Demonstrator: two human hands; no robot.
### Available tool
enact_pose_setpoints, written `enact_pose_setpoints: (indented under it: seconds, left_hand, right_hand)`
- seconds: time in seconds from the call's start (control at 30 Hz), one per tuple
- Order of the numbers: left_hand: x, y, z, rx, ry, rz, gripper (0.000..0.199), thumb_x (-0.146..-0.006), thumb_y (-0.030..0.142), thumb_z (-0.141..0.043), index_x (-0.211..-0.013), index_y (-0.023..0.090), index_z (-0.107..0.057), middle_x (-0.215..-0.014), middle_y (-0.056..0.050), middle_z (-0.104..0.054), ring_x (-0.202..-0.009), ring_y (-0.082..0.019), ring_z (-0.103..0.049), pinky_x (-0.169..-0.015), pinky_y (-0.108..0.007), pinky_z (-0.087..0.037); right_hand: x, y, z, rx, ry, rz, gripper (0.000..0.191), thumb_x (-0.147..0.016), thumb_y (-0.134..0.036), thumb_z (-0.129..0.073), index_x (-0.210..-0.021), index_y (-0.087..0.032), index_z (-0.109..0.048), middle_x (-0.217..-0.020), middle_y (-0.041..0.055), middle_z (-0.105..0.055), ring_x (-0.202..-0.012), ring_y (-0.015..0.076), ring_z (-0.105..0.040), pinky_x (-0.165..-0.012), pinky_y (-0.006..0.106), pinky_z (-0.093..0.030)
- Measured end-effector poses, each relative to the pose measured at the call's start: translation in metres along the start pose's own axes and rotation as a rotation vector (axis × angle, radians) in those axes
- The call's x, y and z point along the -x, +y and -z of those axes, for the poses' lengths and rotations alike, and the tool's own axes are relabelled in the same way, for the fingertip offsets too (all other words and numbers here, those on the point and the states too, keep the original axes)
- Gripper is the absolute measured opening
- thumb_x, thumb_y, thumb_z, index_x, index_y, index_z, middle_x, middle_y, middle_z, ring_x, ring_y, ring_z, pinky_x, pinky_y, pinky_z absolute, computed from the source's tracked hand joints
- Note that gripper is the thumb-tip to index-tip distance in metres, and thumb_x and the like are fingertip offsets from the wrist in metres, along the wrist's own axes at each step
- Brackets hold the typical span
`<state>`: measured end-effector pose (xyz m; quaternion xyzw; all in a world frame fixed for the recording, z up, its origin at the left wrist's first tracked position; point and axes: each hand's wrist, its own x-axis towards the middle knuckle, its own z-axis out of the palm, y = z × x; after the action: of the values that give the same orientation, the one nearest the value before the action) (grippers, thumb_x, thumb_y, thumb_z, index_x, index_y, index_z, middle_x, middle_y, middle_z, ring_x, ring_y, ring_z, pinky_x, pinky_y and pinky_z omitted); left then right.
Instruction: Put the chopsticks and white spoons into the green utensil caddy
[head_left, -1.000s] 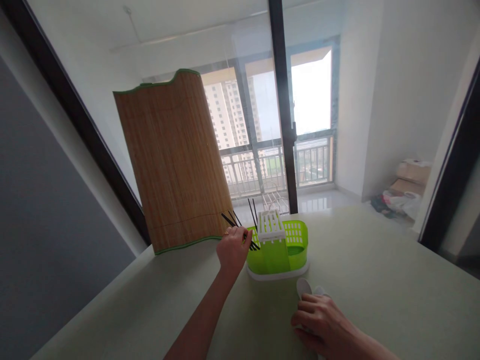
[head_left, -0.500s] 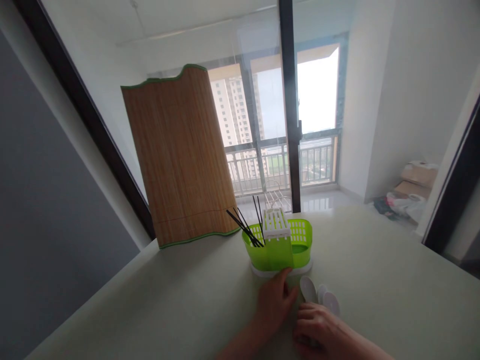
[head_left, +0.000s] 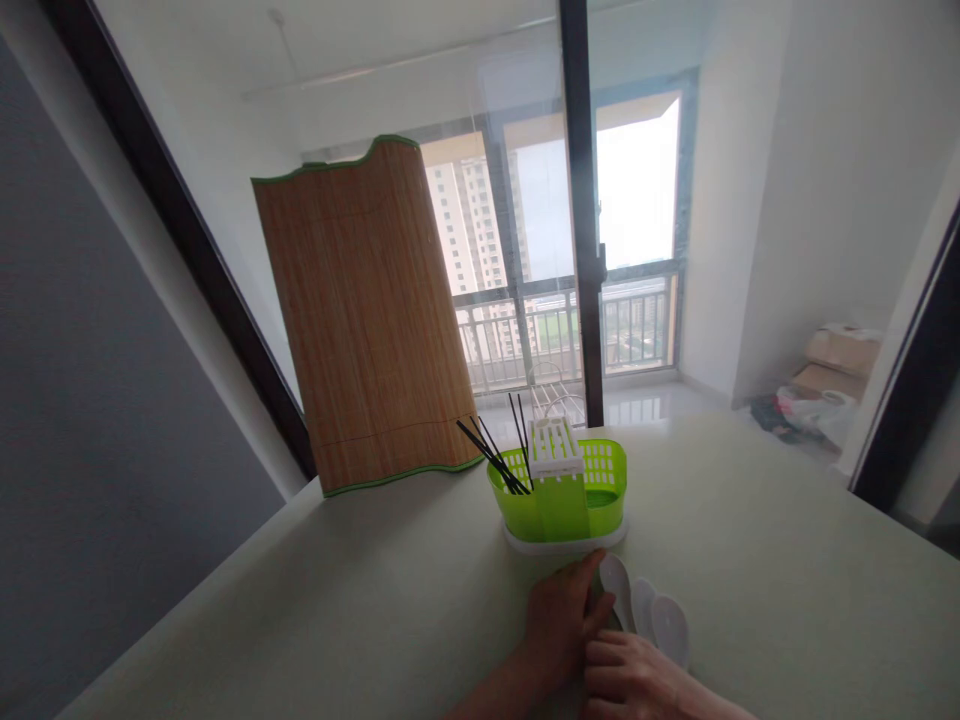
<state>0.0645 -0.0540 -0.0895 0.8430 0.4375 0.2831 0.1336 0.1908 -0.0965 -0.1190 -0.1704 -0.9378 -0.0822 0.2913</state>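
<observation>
Left hand (head_left: 556,612) half spread beside white spoons (head_left: 670,627); right hand (head_left: 634,680) curled, grip unclear. Light handle pinch best steadies them.

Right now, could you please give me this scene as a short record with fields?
left hand: fingers at the leftmost spoon; hold unclear
right hand: over the handle end of the spoons; grip hidden
white spoons: three bowls visible, fanned out in front of the basket
green basket: upright on the table, white base, white slotted piece at its middle
black sticks: leaning in the basket's left part
bamboo-like mat: standing behind, left of the basket
background: glass panels, balcony railing, tall building
</observation>
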Motion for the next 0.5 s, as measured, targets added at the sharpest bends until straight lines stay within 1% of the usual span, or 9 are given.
enact_pose_setpoints:
  seconds: [0.1, 0.2, 0.3, 0.4, 0.5]
  left_hand:
    - [-0.0005, 0.0027, 0.003, 0.008, 0.002, -0.002, 0.039, -0.082, 0.032, -0.052, -0.12, 0.029, -0.062, -0.069, -0.004, -0.068, -0.061, -0.023, -0.065, -0.056, -0.036, -0.043]
    - [-0.0007, 0.0025, 0.0022, 0.037, 0.015, 0.046, 0.025, -0.083, 0.033, -0.05, -0.103, 0.03, -0.065, -0.06, -0.001, -0.065, -0.053, -0.019, -0.062, -0.051, -0.033, -0.039]
    - [-0.0004, 0.0007, -0.0015, 0.045, 0.025, 0.077, 0.016, -0.081, 0.033, -0.052, -0.089, 0.03, -0.065, -0.057, 0.0, -0.064, -0.051, -0.018, -0.061, -0.048, -0.032, -0.037]
    - [-0.0008, -0.0015, -0.0042, 0.043, 0.02, 0.108, 0.014, -0.079, 0.031, -0.052, -0.085, 0.029, -0.065, -0.06, -0.001, -0.066, -0.053, -0.019, -0.061, -0.049, -0.033, -0.036]
    - [-0.003, -0.0051, -0.0052, 0.074, -0.024, 0.152, 0.016, -0.078, 0.03, -0.052, -0.085, 0.028, -0.066, -0.064, -0.002, -0.068, -0.057, -0.019, -0.061, -0.053, -0.033, -0.036]
  right_hand:
    - [-0.0038, -0.004, 0.0084, 0.019, -0.023, -0.016, 0.052, -0.105, -0.03, -0.022, -0.066, -0.021, -0.055, -0.061, 0.0006, -0.051, -0.059, 0.0138, -0.045, -0.059, 0.027, -0.035]
    - [-0.005, -0.0061, 0.0125, 0.027, -0.037, -0.037, 0.053, -0.105, -0.034, -0.022, -0.066, -0.021, -0.056, -0.06, 0.001, -0.052, -0.058, 0.0143, -0.046, -0.059, 0.028, -0.035]
    - [-0.0039, -0.0051, 0.0113, 0.034, -0.015, -0.03, 0.05, -0.104, -0.033, -0.026, -0.067, -0.021, -0.057, -0.059, 0.0009, -0.052, -0.058, 0.0149, -0.046, -0.058, 0.029, -0.035]
    - [-0.0036, -0.0038, 0.01, 0.037, -0.004, -0.023, 0.048, -0.104, -0.031, -0.028, -0.066, -0.021, -0.057, -0.058, 0.0005, -0.052, -0.058, 0.0148, -0.046, -0.058, 0.029, -0.034]
    - [-0.0042, -0.004, 0.0107, 0.053, -0.025, -0.035, 0.047, -0.104, -0.03, -0.03, -0.067, -0.021, -0.057, -0.059, 0.0003, -0.053, -0.059, 0.0143, -0.046, -0.059, 0.028, -0.035]
